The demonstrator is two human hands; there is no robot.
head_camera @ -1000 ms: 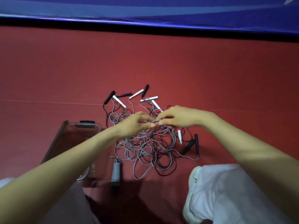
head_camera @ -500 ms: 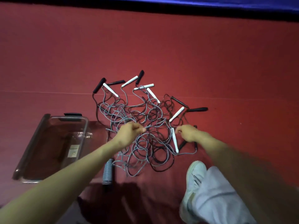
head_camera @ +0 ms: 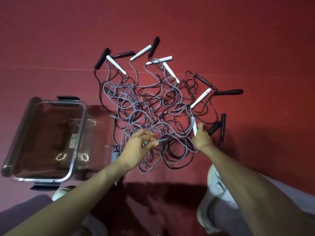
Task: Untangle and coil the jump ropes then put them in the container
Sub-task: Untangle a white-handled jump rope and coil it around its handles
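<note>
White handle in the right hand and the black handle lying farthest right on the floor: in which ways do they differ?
The white handle is gripped by the right hand; the black handle lies free on the floor. The white handle is slim and points away from the person; the black handle looks thicker and lies crosswise. Both sit at the right edge of the tangle.

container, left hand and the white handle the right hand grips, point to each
container [head_camera: 79, 133], head view, right rim.
left hand [head_camera: 138, 145], head view, back of the hand.
white handle [head_camera: 194, 125], head view, middle of its bare shaft.
</note>
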